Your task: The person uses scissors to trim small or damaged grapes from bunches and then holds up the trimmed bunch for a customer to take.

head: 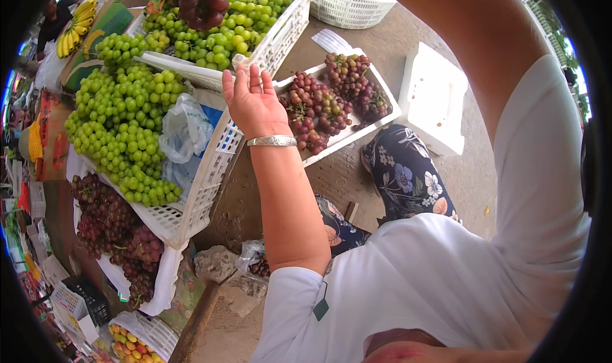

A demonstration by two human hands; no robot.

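Observation:
My left hand (256, 97), with a silver bracelet (271, 140) at the wrist, is raised palm up and holds nothing. Its fingertips are near the corner of a white plastic crate (282, 33) of green grapes (217, 47). A bunch of dark red grapes (201, 2) hangs at the top edge; what holds it is hidden. My right arm (459, 23) reaches up out of the picture, so my right hand is not in view. Right of my left hand, red grapes (315, 109) lie in a white foam tray (392, 114).
A slanted crate (205, 191) at left bears green grapes (124, 124), a plastic bag (186, 128) and dark grapes (114, 224). A white foam box (432, 100), bananas (76, 28), a watermelon basket (351, 9) and a basket of reddish-yellow fruit (158, 336) stand around. A person is partly visible at far left.

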